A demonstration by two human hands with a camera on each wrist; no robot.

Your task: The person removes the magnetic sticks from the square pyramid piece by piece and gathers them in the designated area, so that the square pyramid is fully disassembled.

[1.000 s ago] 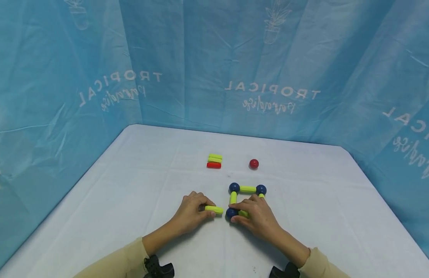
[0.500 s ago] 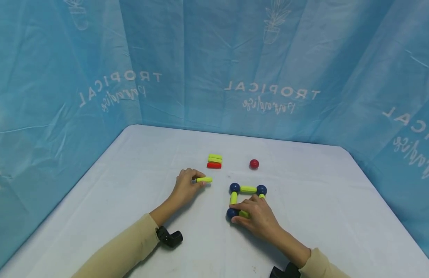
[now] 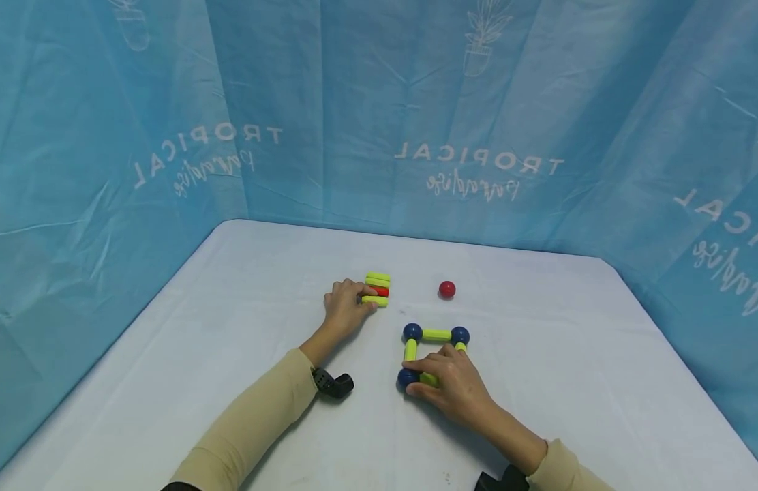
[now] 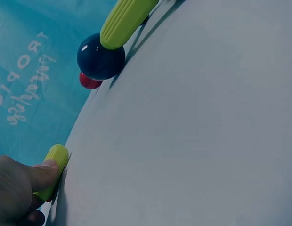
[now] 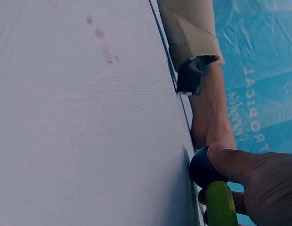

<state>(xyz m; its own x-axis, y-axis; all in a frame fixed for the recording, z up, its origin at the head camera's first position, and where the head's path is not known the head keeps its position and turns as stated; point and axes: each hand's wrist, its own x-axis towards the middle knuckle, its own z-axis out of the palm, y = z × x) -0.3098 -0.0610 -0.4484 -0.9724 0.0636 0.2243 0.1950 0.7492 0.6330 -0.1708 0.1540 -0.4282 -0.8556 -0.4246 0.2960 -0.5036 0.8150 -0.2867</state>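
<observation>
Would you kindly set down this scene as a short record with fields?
left hand: holds a yellow rod at the near side of the rod stack
right hand: rests on the square frame, fingers on its near rod and near-left blue ball
stack: two yellow rods and a red rod
red ball: alone, beyond the frame
table: white
backdrop: blue sheet

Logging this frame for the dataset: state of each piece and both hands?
left hand: pinches a yellow-green rod, laid against the near side of the rod pile.
rod pile: two yellow-green, one red, lying flat side by side.
right hand: grips the near side of the frame.
frame: yellow-green rods and blue balls joined, flat on the table.
red ball: loose, untouched.
</observation>
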